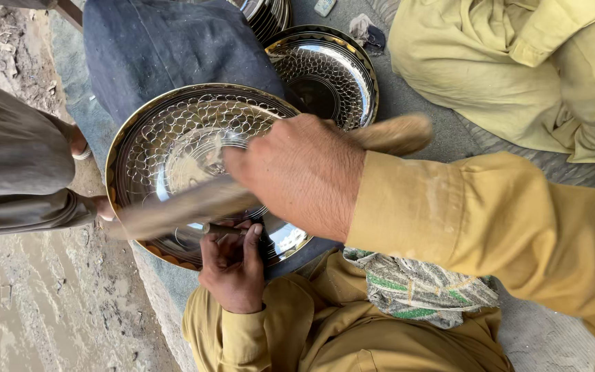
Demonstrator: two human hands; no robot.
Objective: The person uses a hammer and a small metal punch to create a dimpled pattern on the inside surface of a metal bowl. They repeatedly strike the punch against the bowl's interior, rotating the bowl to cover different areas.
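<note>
Gripping a blurred wooden mallet [228,196], the right hand [297,176] is wrapped fully around its handle, while the left hand [232,265] pinches a small metal punch [225,229] against the engraved metal plate [173,148] resting on a dark padded cushion [166,41]. This looks like chasing mid-strike; the next blow needs the punch steady and re-seated. A second plate [328,72] lies behind.

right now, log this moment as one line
right hand: swinging wooden mallet | left hand: holding metal punch on engraved tray | second tray behind
</note>
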